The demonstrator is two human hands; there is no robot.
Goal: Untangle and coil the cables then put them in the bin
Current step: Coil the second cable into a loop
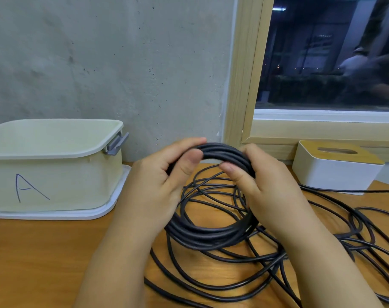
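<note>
Coil of black cable (211,232) held upright between both hands, above the wooden counter (44,252) and well right of the bin (55,165). Left hand (160,181) grips the coil's left side: fingers curl over the top strands, thumb pressed on the near face. Right hand (260,187) grips the right side the same way, thumb lying across the inner edge of the loop, fingers wrapped behind. The 2 hands sit near each other at the coil's upper arc; the lower arc hangs free below them, about level with the wrists.

Coil's open face is turned toward the camera, tilted slightly back; its ring stands roughly vertical, with the wider span running left to right.

Loose cable (300,252) lies in tangled overlapping loops on the counter beneath and right of the coil, running off the right and bottom edges. Whether it is 1 cable or more, cannot tell.

Bin is cream plastic, marked "A" on the front, grey latch (117,144) on its right end; it stands on a white lid (95,213). White tissue box with wooden top (335,170) stands far right of the bin, under the window frame (244,74). Concrete wall (122,63) behind the bin.
</note>
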